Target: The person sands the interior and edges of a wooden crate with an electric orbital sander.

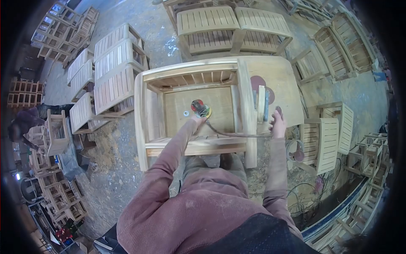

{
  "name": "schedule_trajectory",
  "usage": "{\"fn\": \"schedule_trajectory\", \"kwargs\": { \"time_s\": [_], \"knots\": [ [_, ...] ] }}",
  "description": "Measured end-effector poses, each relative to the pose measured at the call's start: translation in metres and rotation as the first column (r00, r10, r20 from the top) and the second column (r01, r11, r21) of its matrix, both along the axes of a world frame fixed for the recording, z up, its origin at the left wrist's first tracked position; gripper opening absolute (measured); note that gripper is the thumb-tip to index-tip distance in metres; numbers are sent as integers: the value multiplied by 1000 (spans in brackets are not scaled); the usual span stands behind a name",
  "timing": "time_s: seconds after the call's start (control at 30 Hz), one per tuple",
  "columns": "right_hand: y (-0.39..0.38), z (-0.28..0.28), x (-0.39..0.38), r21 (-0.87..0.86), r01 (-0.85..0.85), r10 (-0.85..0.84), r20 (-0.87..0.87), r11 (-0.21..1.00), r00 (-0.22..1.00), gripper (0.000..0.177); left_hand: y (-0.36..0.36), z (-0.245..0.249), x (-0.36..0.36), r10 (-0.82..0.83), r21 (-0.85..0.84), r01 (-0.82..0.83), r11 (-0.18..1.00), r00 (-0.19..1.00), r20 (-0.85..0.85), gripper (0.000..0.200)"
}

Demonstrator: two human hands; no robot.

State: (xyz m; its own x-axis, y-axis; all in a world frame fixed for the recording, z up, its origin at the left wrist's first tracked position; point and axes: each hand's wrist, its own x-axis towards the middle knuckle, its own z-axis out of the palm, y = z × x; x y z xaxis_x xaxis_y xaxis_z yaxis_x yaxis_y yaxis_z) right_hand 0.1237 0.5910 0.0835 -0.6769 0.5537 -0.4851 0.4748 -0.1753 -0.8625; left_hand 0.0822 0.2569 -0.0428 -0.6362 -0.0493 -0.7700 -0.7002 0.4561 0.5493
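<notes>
Far left: another person (20, 127) bends over a small chair (57, 132). Stacked slatted chairs (112, 72) on the concrete floor next to them. Centre: chair frame (146, 110) lying on its side on the wooden table (281, 72), its open side facing me. My left arm reaches into the frame. My left hand (197, 120) is closed around the sander (200, 109), a red, yellow and green tool that sits on the inner panel of the frame, about mid-panel. A small round piece (186, 113) lies just beside the sander, to its left. The dark cord (237, 135) runs from the sander to the right, across the frame's leg and towards my right hand (278, 125). The right hand is at the table's near edge, just right of the frame. Fingers curled, but I can't tell if it grips the cord or only rests there. Dark red sanding discs (256, 81) are on the table behind it. Right: more slatted chairs (332, 135) on the floor.
</notes>
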Motion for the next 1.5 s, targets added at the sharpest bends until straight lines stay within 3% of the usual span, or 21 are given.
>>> {"fn": "schedule_trajectory", "kwargs": {
  "time_s": [0.13, 0.2, 0.33, 0.4, 0.43, 0.5, 0.57, 0.6, 0.67, 0.73, 0.8, 0.9, 0.97, 1.03, 1.1, 1.17, 1.23, 1.27, 1.3, 1.37, 1.5],
  "knots": [
    [72, -78, -36, -67, 29, -15, 206, 997, 978, 56, 31, -31, -23, 70, 31, -71, 997, 997, 32, 27],
    [89, -114, -51, 58, -208, 159, 459, 976, 874, 65, 38, -46, -27, 112, 52, -116, 992, 991, 66, 26],
    [98, -198, -63, 212, -38, -5, 200, 977, 980, 70, 34, -67, -29, 181, 85, -193, 978, 975, 125, 25],
    [81, -188, -62, 553, -34, -41, 121, 833, 992, 64, 29, -73, -27, 205, 103, -222, 970, 966, 155, 25],
    [64, -164, -57, 552, -36, -41, 126, 833, 991, 64, 26, -74, -24, 218, 113, -239, 964, 961, 170, 24],
    [11, -77, -43, 370, 39, 44, -215, 928, 976, 54, 18, -75, -21, 245, 137, -274, 952, 949, 197, 24],
    [-31, -28, -27, 422, -182, 277, -176, 888, 945, 49, 11, -70, -25, 264, 165, -301, 939, 941, 214, 24],
    [-50, -18, -24, 360, -341, 410, -134, 868, 902, 48, 29, 0, -14, 332, 207, -341, 917, 940, 77, 20],
    [-92, 0, -23, 234, -559, 588, -78, 795, 805, 52, 36, 31, 14, 345, 298, -313, 902, 937, -59, 25],
    [-129, -3, -31, 181, -618, 636, -62, 765, 769, 57, 46, 34, 49, 136, 70, -125, 990, 677, -724, 26],
    [-159, -38, -41, 74, -471, 477, -137, 879, 868, 68, 53, 125, 64, -68, -120, 7, 993, 857, -511, 43],
    [-181, -17, -50, -188, -267, 240, -154, 945, 958, 75, 61, 167, 78, -133, -124, 83, 989, 872, -470, 47],
    [-177, -7, -47, -142, -226, 200, -179, 964, 963, 72, 60, 185, 83, -317, -178, 264, 948, 841, -439, 50],
    [-163, 9, -42, 228, -315, 342, -92, 921, 935, 68, 58, 181, 88, -307, -93, 306, 948, 790, -531, 46],
    [-156, 45, -27, 274, -328, 377, -150, 904, 914, 64, 40, 172, 81, -286, -22, 350, 936, 728, -623, 43],
    [-141, 56, -3, 507, -315, 420, -105, 802, 901, 62, 8, 146, 65, -650, -165, 683, 711, 550, -525, 39],
    [-131, 79, 25, 542, -295, 404, -91, 787, 910, 60, -40, 80, 24, -765, -191, 742, 643, 608, -214, 38],
    [-124, 84, 35, 579, -310, 402, -33, 754, 915, 59, -67, 61, 0, -844, -294, 804, 518, 536, -22, 38],
    [-117, 86, 46, 614, -325, 394, 24, 719, 919, 58, -102, -24, -16, -864, -336, 821, 461, 502, 43, 41],
    [-104, 74, 67, 771, -385, 381, 200, 508, 903, 59, -153, -107, -56, -812, -245, 835, 492, 542, 218, 53],
    [-117, 67, 71, 741, -536, 321, 433, 405, 842, 61, -144, -120, -45, -776, -343, 751, 564, 624, 92, 65]
  ]
}}
